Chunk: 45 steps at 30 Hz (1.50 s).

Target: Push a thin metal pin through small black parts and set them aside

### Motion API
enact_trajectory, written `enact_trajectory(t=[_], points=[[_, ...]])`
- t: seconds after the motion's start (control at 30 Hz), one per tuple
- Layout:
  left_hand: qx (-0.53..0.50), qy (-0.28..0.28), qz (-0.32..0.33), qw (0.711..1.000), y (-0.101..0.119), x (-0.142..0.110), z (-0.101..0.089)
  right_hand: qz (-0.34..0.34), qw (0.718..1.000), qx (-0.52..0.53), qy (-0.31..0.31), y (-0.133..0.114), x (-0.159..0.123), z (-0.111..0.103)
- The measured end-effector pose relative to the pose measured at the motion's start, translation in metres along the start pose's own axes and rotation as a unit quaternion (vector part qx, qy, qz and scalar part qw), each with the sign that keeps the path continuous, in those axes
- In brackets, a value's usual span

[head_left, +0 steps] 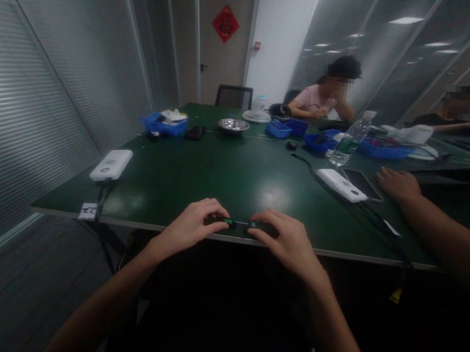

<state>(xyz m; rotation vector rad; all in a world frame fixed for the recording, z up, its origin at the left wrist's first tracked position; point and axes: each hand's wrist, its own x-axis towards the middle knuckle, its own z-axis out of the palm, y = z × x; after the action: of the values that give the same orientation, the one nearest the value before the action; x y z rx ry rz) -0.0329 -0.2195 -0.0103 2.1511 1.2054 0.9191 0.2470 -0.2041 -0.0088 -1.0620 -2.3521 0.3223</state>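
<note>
Just above the table's near edge, my left hand (pixel 196 220) pinches a small black piece with a green patch (pixel 228 221) between thumb and fingers. My right hand (pixel 286 238) grips a small dark piece (pixel 252 224) in the same way, facing the left one. A thin, pale rod (pixel 241 223) spans the gap between the two pieces. Whether it is fixed to both, I cannot tell. My fingers cover much of each piece, so their exact kind does not show.
On the green table (pixel 192 176) lie white power banks (pixel 112 164) with black cables, a phone (pixel 362 184), a metal bowl (pixel 233 126) and blue trays (pixel 164 124). A tilted water bottle (pixel 352 139) stands behind. A co-worker's forearm (pixel 443 224) rests at right; two people sit farther back.
</note>
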Motion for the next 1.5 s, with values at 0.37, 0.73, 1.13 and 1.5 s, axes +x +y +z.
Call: enact_trajectory(t=[0.37,0.73,1.13,1.5], points=[[0.009,-0.015,0.012,1.0,0.007,-0.003,-0.002,0.009,1.0,0.013,0.023,-0.006,-0.005,0.003],[0.011,-0.024,0.038,0.999,0.002,-0.004,-0.001,0.005,0.999,0.011,0.03,-0.007,-0.005,0.003],[0.018,-0.02,0.041,0.999,0.005,-0.004,-0.001,-0.01,0.998,0.062,0.028,-0.005,-0.007,0.002],[-0.013,-0.016,0.018,1.0,0.006,-0.004,-0.001,-0.02,0.998,0.056,0.036,-0.014,-0.006,0.008]])
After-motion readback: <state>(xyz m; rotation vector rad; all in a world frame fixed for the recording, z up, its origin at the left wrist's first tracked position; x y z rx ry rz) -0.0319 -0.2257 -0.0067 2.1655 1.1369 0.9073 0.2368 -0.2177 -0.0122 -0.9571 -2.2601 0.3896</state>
